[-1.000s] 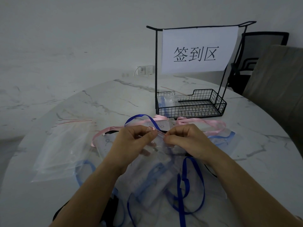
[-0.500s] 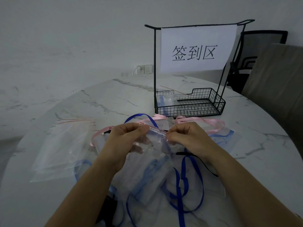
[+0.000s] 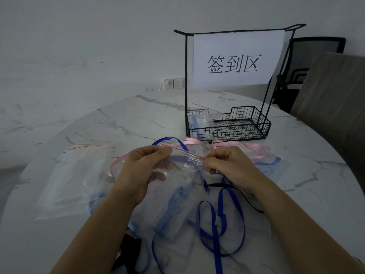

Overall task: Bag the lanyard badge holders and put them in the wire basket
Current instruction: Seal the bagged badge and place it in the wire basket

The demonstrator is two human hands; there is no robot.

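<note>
My left hand and my right hand pinch the two ends of the red zip strip of a clear zip bag, held just above the table. Inside the bag hangs a badge holder with a light blue lanyard. Loose dark blue lanyards and pink lanyards with clear holders lie under and around my hands. The black wire basket stands behind them; a bagged holder lies in its left end.
A pile of unused clear zip bags lies at my left on the round marble table. A paper sign hangs on the basket's tall frame. A black chair and a grey chair back stand at the right.
My hands have drawn apart along the bag's red zip strip, the left sliding left and the right sliding right. The strip now shows stretched between them.
</note>
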